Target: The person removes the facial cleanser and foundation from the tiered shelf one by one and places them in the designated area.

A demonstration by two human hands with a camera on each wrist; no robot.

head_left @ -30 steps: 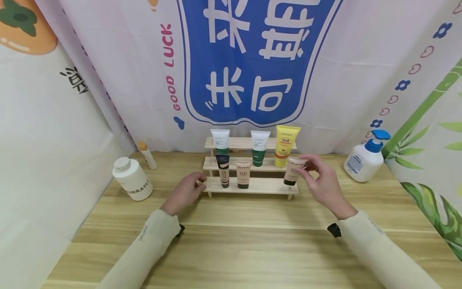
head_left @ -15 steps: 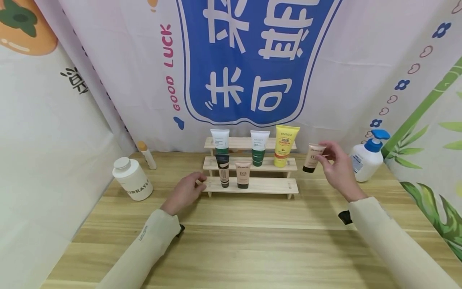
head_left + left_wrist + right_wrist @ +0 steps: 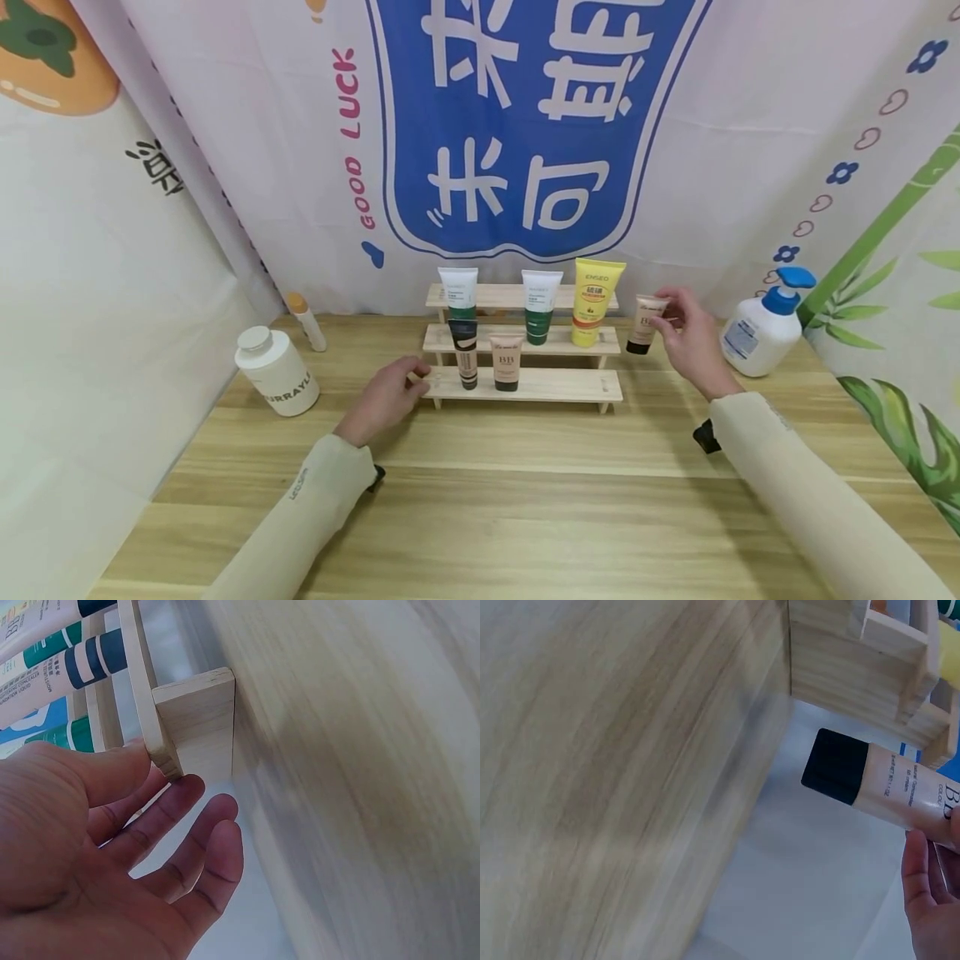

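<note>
My right hand (image 3: 688, 343) pinches a small beige BB cream tube (image 3: 642, 327) with a black cap, held cap down just right of the wooden three-step rack (image 3: 562, 383). In the right wrist view the tube (image 3: 900, 784) is above the tabletop, beside the rack's end. My left hand (image 3: 384, 402) grips the left end of the lowest step; the left wrist view has its thumb on top of the board (image 3: 142, 682) and a finger beneath. On that step stand a dark-topped slim tube (image 3: 466, 358) and a second BB cream tube (image 3: 506, 363).
Higher on the rack stand two white-and-green tubes, one at left (image 3: 458, 292) and one mid-rack (image 3: 540, 307), plus a yellow tube (image 3: 595, 302). A white pump bottle (image 3: 761, 333) is at right. A white jar (image 3: 277, 371) and an orange-capped stick (image 3: 307, 322) are at left.
My right hand has lifted the BB cream tube from the right end of the lowest step and carried it right, off the rack, then slightly back left. My left hand has stayed put.
</note>
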